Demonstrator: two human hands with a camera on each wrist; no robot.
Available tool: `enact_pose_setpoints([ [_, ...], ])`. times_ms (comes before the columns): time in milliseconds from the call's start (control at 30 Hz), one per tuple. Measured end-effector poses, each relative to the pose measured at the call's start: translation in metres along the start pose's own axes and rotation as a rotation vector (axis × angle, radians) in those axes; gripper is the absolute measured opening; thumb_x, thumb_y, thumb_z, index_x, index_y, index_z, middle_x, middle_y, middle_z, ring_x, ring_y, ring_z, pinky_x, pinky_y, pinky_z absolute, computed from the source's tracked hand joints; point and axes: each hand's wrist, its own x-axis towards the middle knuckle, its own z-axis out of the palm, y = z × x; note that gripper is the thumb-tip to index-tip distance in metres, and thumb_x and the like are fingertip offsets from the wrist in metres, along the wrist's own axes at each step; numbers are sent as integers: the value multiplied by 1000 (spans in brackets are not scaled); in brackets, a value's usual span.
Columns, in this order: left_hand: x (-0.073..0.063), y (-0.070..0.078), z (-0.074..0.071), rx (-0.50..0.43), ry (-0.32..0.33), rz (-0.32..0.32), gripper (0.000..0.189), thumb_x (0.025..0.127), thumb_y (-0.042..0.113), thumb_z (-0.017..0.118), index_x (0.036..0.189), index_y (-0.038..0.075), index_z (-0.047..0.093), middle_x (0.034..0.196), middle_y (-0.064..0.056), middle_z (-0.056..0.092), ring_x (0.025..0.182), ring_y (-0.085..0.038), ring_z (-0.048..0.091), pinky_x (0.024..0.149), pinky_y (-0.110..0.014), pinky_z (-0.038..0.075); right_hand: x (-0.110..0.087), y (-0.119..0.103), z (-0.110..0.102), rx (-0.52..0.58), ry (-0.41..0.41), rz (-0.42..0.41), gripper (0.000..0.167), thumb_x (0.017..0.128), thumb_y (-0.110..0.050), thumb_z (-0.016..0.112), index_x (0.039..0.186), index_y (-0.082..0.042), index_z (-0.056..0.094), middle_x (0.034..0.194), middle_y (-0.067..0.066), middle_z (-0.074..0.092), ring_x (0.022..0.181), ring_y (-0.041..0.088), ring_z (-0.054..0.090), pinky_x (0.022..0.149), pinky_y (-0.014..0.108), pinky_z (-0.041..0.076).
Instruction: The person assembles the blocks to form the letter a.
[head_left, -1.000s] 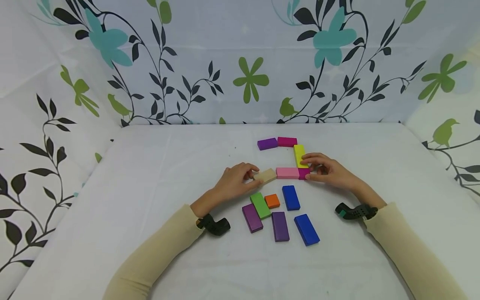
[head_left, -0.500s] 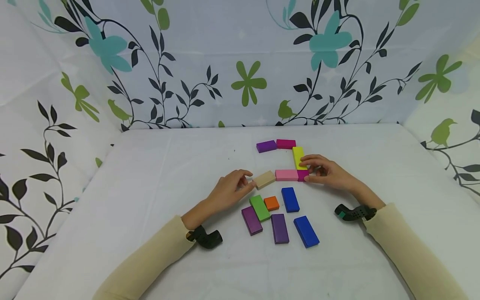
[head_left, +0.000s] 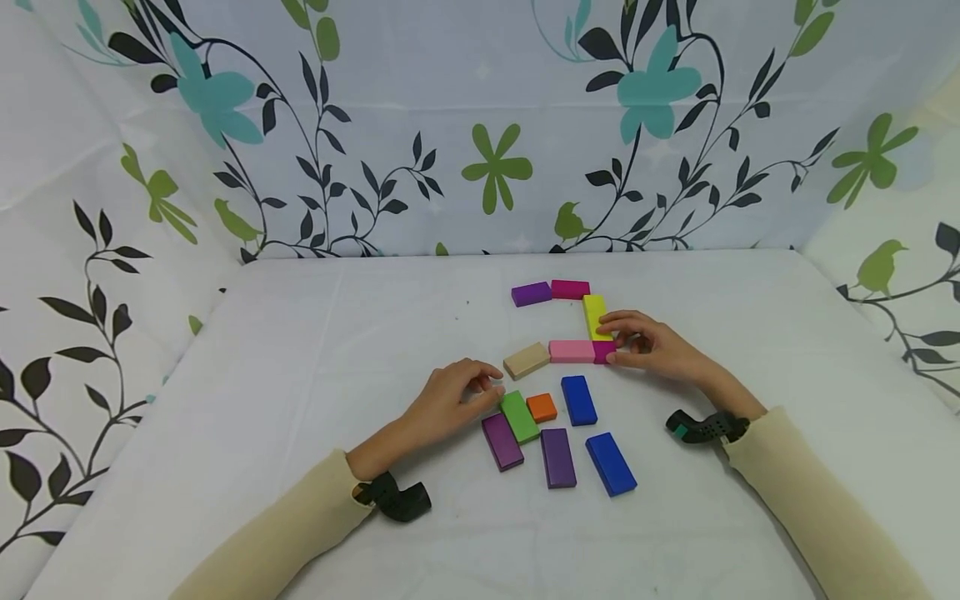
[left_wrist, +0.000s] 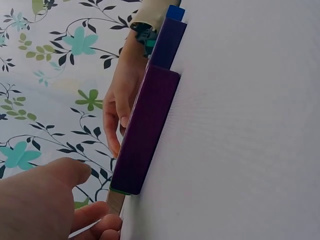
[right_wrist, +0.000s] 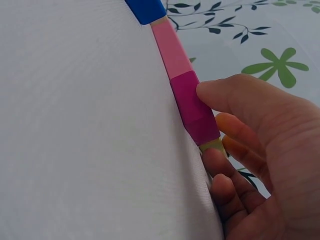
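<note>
In the head view my left hand hovers over the left end of a green block, its thumb tip near the corner; contact cannot be told. Just beyond lies a tan block, end to end with a pink block. My right hand rests at the corner where a magenta block meets a yellow block. In the right wrist view the thumb touches the magenta block, with loosely bent fingers behind it. A crimson block and a violet block continue the bent line.
Nearer me lie two purple blocks, two blue blocks and a small orange block. One purple block touches the green one. A white cloth covers the table; a patterned curtain hangs behind it.
My left hand has let go of the tan block and moved back toward me, to the green block. My right hand keeps its place at the yellow and magenta blocks.
</note>
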Motion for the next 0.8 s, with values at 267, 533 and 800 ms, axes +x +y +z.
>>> enact_pose_setpoints([
  [267, -4, -2, 2, 58, -59, -10, 36, 83, 39, 74, 112, 19, 67, 95, 10, 60, 94, -10, 53, 89, -38, 36, 1, 2, 2, -7, -2, 2, 40, 87, -6, 72, 126, -2, 62, 138, 17, 50, 97, 21, 51, 74, 17, 43],
  [533, -5, 7, 6, 175, -87, -31, 59, 72, 56, 79, 118, 22, 62, 99, 8, 58, 99, -12, 51, 92, -44, 34, 0, 3, 1, -13, 7, -17, 41, 86, -5, 73, 125, -2, 62, 138, 17, 50, 96, 19, 51, 74, 17, 43],
  [800, -8, 18, 10, 197, -75, -91, 69, 66, 58, 81, 120, 21, 58, 103, 6, 56, 105, -15, 49, 93, -47, 31, 1, 1, 1, -10, 2, 11, 41, 87, -7, 73, 126, -2, 62, 139, 16, 49, 97, 21, 51, 74, 18, 43],
])
